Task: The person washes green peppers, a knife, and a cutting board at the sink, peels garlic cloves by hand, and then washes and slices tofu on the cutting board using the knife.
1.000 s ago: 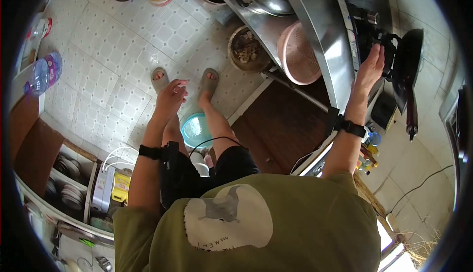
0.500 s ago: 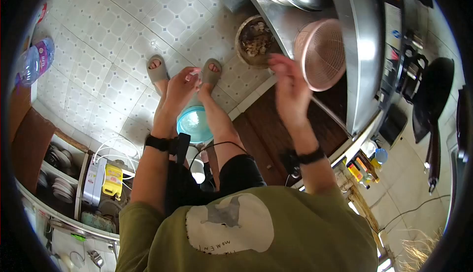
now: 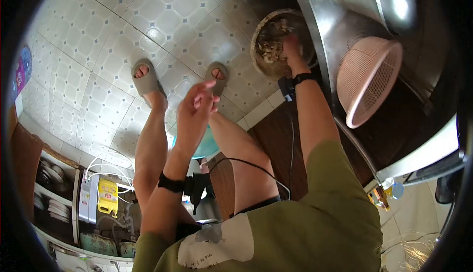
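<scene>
My right hand (image 3: 291,48) reaches down into a round basin (image 3: 256,57) on the floor, over pale brownish pieces (image 3: 270,50) that I cannot identify. Its fingers are blurred and partly hidden, so what they hold cannot be made out. My left hand (image 3: 197,105) hangs in front of my legs with its fingers curled together; something small and pinkish may be between them, too small to name. A black strap with a device is on each wrist.
To the right, a pink strainer basket (image 3: 367,80) sits on a metal shelf (image 3: 322,25) near a shiny pot (image 3: 394,6). A teal basin (image 3: 206,146) stands behind my legs. At the lower left are a yellow container (image 3: 108,196) and stacked plates (image 3: 59,210). My slippered feet are on tiles.
My right hand has moved from the stove side at the right, down into the basin on the floor. My body has bent lower, and my left hand has shifted slightly right and stayed curled.
</scene>
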Motion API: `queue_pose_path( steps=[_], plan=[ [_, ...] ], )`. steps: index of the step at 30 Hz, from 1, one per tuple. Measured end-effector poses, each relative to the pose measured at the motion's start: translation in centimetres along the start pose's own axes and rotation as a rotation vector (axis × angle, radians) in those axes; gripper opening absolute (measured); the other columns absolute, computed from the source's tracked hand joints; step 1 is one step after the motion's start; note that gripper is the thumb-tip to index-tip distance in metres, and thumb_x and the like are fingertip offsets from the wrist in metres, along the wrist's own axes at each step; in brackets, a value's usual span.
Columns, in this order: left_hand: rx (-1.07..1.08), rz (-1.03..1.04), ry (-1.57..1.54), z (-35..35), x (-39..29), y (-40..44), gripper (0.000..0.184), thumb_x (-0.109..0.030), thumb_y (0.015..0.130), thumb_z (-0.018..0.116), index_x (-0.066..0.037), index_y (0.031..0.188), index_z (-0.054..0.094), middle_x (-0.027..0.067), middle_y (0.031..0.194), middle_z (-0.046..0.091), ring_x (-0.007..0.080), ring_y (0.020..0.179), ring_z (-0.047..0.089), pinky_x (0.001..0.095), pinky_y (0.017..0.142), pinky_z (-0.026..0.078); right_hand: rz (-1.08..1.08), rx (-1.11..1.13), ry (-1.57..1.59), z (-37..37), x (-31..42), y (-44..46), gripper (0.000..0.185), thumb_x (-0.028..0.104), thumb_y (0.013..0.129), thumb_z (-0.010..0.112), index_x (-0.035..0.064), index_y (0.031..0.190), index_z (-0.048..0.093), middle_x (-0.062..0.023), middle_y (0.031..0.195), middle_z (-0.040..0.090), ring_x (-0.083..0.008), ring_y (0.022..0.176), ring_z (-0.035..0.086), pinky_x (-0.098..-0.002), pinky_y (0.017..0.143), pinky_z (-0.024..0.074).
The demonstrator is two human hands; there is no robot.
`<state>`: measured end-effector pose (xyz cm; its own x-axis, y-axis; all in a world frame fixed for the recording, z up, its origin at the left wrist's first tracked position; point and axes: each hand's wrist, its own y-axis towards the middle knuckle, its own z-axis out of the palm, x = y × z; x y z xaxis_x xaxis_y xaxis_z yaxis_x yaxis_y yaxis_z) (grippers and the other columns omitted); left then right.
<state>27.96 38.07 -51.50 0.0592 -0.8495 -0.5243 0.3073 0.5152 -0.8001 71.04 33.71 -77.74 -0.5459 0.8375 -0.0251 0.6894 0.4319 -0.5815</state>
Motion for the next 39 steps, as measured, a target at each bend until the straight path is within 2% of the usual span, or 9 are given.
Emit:
queue_pose_path(
  steps=[5, 12, 15, 18, 20, 26, 34, 36, 39],
  plan=[
    [0.075, -0.02, 0.271, -0.5, -0.3, 2.0, 0.03, -0.009, 0.105, 0.056, -0.001, 0.134, 0.062, 0.0004, 0.095, 0.067, 0.0068, 0.091, 0.062, 0.0257, 0.086, 0.054, -0.073, -0.101, 0.197, 0.1, 2.0, 6.7, 0.062, 0.036, 0.103, 0.058, 0.0031, 0.155, 0.045, -0.0167, 0.135, 0.063, -0.023, 0.112, 0.062, -0.041, 0.088, 0.051],
    [0.045, 0.009, 0.374, 0.9, -1.4, 2.7, 0.028, -0.01, 0.106, 0.057, -0.002, 0.132, 0.063, 0.0022, 0.095, 0.069, 0.0074, 0.091, 0.065, 0.0265, 0.081, 0.055, -0.049, -0.211, 0.217, 0.1, 2.0, 4.3, 0.054, 0.037, 0.097, 0.071, 0.0015, 0.135, 0.054, -0.0113, 0.116, 0.068, -0.0198, 0.099, 0.067, -0.0368, 0.083, 0.055],
    [0.072, 0.084, 0.381, 2.4, -1.4, 2.4, 0.028, -0.012, 0.106, 0.057, -0.003, 0.132, 0.063, 0.0045, 0.098, 0.07, 0.0089, 0.09, 0.067, 0.0268, 0.079, 0.055, -0.083, -0.291, 0.344, -2.1, 3.3, -2.3, 0.051, 0.037, 0.094, 0.076, 0.0007, 0.126, 0.058, -0.009, 0.108, 0.07, -0.0184, 0.094, 0.069, -0.035, 0.08, 0.0567],
    [0.089, 0.11, 0.391, 3.5, -1.6, 2.1, 0.031, -0.013, 0.106, 0.058, -0.004, 0.135, 0.062, 0.0073, 0.1, 0.071, 0.0102, 0.088, 0.067, 0.0265, 0.079, 0.055, -0.219, -0.044, 0.807, -7.7, 7.8, -14.4, 0.038, 0.024, 0.091, 0.082, 0.0031, 0.113, 0.06, -0.0088, 0.105, 0.073, -0.0217, 0.087, 0.071, -0.0366, 0.078, 0.0572],
    [0.035, 0.186, 0.453, 4.7, -3.3, 1.2, 0.033, -0.015, 0.106, 0.059, -0.005, 0.137, 0.06, 0.008, 0.1, 0.071, 0.0117, 0.086, 0.068, 0.0268, 0.078, 0.054, -0.492, -0.109, 0.721, -10.1, 9.5, -20.9, 0.036, 0.011, 0.087, 0.083, 0.0028, 0.116, 0.063, -0.0102, 0.103, 0.072, -0.0187, 0.085, 0.07, -0.0312, 0.075, 0.0567],
    [0.116, 0.312, 0.522, 6.1, -10.4, -5.5, 0.031, -0.022, 0.106, 0.06, -0.004, 0.132, 0.059, 0.0107, 0.102, 0.07, 0.017, 0.081, 0.067, 0.0317, 0.074, 0.053, -0.821, -0.061, 0.537, -22.3, 15.6, -36.8, 0.045, 0.002, 0.081, 0.081, 0.008, 0.124, 0.068, -0.0107, 0.107, 0.07, -0.0238, 0.086, 0.07, -0.035, 0.077, 0.0588],
    [0.208, 0.395, 0.481, 5.8, -14.9, -14.3, 0.023, -0.023, 0.109, 0.055, -0.003, 0.12, 0.06, 0.0056, 0.092, 0.065, 0.013, 0.079, 0.06, 0.0296, 0.069, 0.048, -0.83, 0.15, 0.7, -31.2, 16.4, -45.8, 0.042, -0.003, 0.088, 0.073, 0.0065, 0.129, 0.07, -0.0085, 0.111, 0.071, -0.0193, 0.094, 0.071, -0.0308, 0.084, 0.0586],
    [0.349, 0.039, 0.035, 5.7, -15.5, -15.8, 0.025, -0.028, 0.111, 0.053, -0.005, 0.119, 0.06, 0.0027, 0.087, 0.059, 0.009, 0.073, 0.053, 0.0249, 0.065, 0.043, -0.731, 0.299, 0.948, -31.9, 15.3, -46.9, 0.035, -0.002, 0.095, 0.069, 0.0046, 0.129, 0.07, -0.0048, 0.109, 0.071, -0.0139, 0.094, 0.068, -0.0271, 0.084, 0.0564],
    [0.413, 0.077, -0.027, 7.0, -15.1, -17.2, 0.037, -0.039, 0.11, 0.054, -0.005, 0.124, 0.059, 0.0002, 0.082, 0.054, 0.0075, 0.065, 0.045, 0.0237, 0.059, 0.038, -0.507, 0.379, 1.1, -33.1, 13.5, -48.3, 0.028, 0.003, 0.102, 0.065, 0.0019, 0.129, 0.069, -0.0028, 0.107, 0.069, -0.0111, 0.094, 0.065, -0.0256, 0.086, 0.0541]
  ],
)
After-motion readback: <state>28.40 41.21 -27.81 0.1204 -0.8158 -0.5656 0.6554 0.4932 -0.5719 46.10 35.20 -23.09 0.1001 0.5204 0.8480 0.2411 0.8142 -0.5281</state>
